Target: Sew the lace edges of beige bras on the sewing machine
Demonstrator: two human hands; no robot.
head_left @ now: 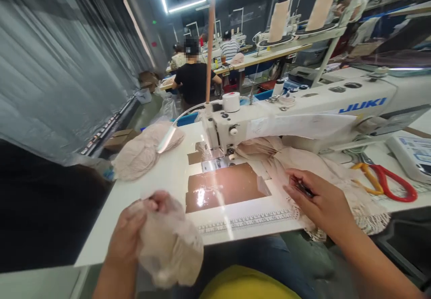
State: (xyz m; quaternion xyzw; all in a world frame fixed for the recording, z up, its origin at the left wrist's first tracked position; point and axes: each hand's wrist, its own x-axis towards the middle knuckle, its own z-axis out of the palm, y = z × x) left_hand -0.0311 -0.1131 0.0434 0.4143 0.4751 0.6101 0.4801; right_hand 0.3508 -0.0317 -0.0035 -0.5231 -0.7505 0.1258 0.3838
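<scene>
My left hand (129,231) is closed on a bunched piece of thin beige fabric (171,249), which hangs over the table's front edge. My right hand (319,200) is curled around a small dark tool (305,188), mostly hidden by the fingers. Its fingertips are close to a larger spread of beige fabric (323,166) with a lacy fringe; whether they touch it I cannot tell. Between my hands is the white sewing machine's needle area (222,155), with glossy brown tape (225,186) on the table in front of it.
Folded beige pieces (138,155) are heaped at the table's left. Red-handled scissors (397,184) and a yellow-handled tool (368,178) lie at right, near a control box (414,155). A printed ruler (249,222) runs along the front edge. A person in black (193,79) sits ahead.
</scene>
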